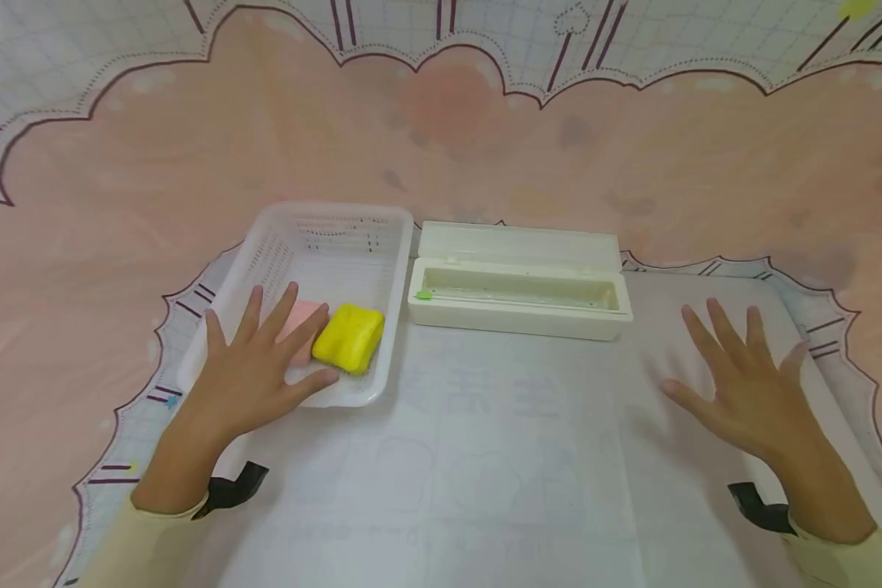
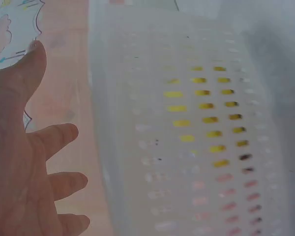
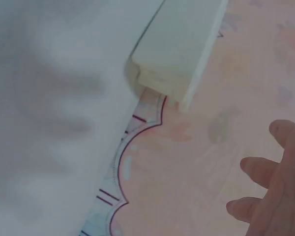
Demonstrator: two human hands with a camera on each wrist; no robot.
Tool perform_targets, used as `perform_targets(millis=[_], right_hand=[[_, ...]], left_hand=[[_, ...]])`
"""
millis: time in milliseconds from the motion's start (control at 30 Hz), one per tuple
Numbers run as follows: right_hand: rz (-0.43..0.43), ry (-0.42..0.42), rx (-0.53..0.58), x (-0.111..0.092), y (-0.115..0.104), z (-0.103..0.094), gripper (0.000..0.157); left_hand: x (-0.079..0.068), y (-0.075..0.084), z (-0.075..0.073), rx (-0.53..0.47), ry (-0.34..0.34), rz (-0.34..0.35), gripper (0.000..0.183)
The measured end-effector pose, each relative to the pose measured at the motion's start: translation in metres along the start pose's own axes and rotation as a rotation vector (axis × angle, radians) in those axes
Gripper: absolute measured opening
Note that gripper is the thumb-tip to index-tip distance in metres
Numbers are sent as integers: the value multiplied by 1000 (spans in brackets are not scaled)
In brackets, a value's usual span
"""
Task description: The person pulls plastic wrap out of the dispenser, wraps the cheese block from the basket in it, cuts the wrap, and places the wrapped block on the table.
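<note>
My left hand (image 1: 253, 371) is spread over the near left part of a white perforated basket (image 1: 400, 245), holding nothing. Inside the basket lie a yellow, soft-looking block (image 1: 349, 339) and a pink piece (image 1: 303, 327), the latter partly hidden behind my fingers. In the left wrist view, yellow and pink show through the slots of the basket wall (image 2: 123, 123). My right hand (image 1: 750, 384), fingers spread, is over the right side of the white sheet with nothing in it. A cream-coloured long box (image 1: 518, 322) stands between the hands, farther back, its hinged lid (image 1: 518, 245) raised.
A thin rod with a green tip (image 1: 424, 295) lies along the long box's front rim. Under everything is a white sheet (image 1: 500, 457) on a pink patterned cloth (image 1: 485, 155) with scalloped borders. Black straps (image 1: 233, 487) sit at both wrists.
</note>
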State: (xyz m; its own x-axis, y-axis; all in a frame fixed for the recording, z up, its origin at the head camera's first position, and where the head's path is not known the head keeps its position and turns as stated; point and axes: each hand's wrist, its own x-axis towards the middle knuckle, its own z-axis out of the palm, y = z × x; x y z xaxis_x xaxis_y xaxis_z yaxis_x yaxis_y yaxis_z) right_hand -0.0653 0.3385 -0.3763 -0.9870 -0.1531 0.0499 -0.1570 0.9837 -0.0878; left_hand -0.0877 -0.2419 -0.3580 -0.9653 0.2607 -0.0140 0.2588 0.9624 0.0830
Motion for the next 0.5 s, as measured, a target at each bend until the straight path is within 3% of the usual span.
perform_targets(millis=[133, 233, 367, 500], right_hand=[[-66, 60, 3, 14, -9, -10, 96], [-116, 107, 16, 28, -18, -20, 85], [-137, 90, 86, 51, -31, -32, 70], [-133, 14, 211, 80, -38, -33, 58]], left_hand=[[15, 10, -17, 18, 4, 48, 82], [35, 21, -31, -16, -14, 113, 76], [74, 38, -41, -164, -86, 223, 66], [119, 61, -35, -288, -183, 314, 56]])
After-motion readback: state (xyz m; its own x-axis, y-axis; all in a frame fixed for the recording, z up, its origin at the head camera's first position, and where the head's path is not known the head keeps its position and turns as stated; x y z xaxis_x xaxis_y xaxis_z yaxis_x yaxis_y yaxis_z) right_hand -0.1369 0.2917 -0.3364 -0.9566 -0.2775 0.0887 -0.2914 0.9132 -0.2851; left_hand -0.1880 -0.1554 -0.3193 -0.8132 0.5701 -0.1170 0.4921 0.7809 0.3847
